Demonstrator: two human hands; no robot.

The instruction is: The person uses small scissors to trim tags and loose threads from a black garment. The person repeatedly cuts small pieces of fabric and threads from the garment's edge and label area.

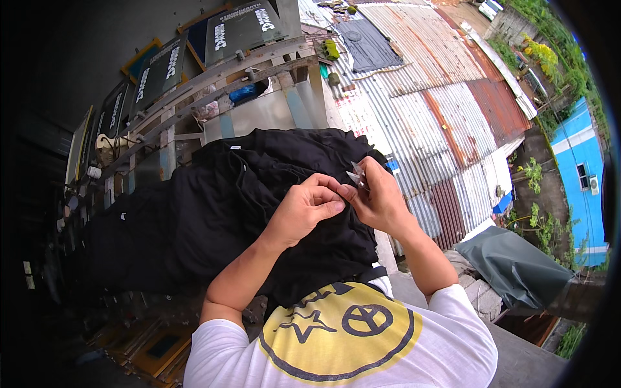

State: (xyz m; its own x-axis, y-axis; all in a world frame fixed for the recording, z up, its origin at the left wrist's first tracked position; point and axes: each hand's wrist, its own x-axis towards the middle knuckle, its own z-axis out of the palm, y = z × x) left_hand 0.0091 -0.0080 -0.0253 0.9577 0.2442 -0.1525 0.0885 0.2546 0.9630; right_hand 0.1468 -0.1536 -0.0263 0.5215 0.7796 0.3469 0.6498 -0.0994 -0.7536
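Note:
A pile of black fabric garments [213, 228] with small white labels lies spread in front of me, reaching up to my waist. Over its right part, my left hand [310, 206] has its thumb and fingers curled together; whether something thin is pinched there cannot be made out. My right hand [378, 194] is close against it, its thumb tip at the left fingers. Tucked in the right palm is a pair of small thread snips [358, 175], with pointed blades sticking out to the left and the rest covered by the fingers.
Metal rails of a rack [194, 114] run behind the garments, with printed dark panels [242, 31] leaning beyond. A blue plastic item [245, 92] lies among the rails. At right, past the ledge, are corrugated metal roofs [417, 106] below and a dark tarp [514, 264].

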